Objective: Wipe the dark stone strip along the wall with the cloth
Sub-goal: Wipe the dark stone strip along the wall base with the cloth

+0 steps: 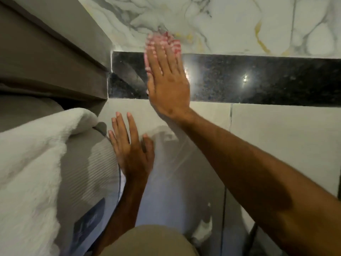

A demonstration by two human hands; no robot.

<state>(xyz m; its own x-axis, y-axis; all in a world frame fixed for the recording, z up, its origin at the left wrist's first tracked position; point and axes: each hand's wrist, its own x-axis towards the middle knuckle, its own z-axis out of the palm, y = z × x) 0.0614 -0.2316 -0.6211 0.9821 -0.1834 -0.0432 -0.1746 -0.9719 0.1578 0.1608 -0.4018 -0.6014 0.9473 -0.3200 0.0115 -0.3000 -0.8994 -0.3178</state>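
While we're looking down at the wall, our right hand (167, 84) is spread flat, fingers straight and close together, pressing the pink-and-white cloth (162, 46) against the dark stone strip (258, 82). The strip's long axis runs left to right across the view, between the white marble wall (230, 21) above and the beige tiles (276, 135) below. The cloth sits near the strip's left end, poking out past our fingertips onto the marble, kinda blurry. Our left hand (132, 152) is open and empty, palm flat on the beige tile below, right beside a white fluffy blanket (31, 154) on a ribbed grey mattress (88, 163).
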